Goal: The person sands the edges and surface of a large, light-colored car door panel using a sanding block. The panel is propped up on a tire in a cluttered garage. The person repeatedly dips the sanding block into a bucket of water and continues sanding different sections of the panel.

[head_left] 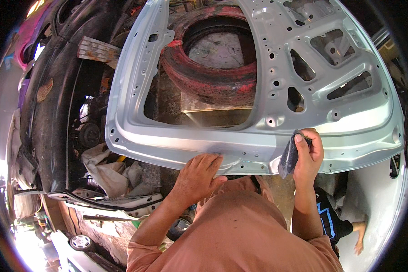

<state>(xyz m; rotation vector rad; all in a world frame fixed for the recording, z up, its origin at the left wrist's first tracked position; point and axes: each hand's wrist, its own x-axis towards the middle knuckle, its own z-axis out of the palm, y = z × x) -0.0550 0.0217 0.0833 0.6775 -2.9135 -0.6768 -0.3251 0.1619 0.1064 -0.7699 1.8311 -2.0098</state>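
Note:
A bare silver car door [190, 141], with a large window opening and many cut-outs, lies flat in front of me. My left hand [196, 177] rests on its near edge, left of the middle, with fingers stretched over the metal and nothing in them. Farther right, my right hand [309, 156] pinches a folded dark grey sheet that looks like sandpaper [289, 156]. The sheet hangs over the door's near edge, its lower end against or just above the metal; contact is hard to tell.
Beneath the window opening lies a tyre [204, 86] smeared with red paint. A dark car body [54, 113] stands at the left, near a crumpled cloth [106, 174]. At lower right, another person's hand [359, 245] is by a pale panel [365, 204].

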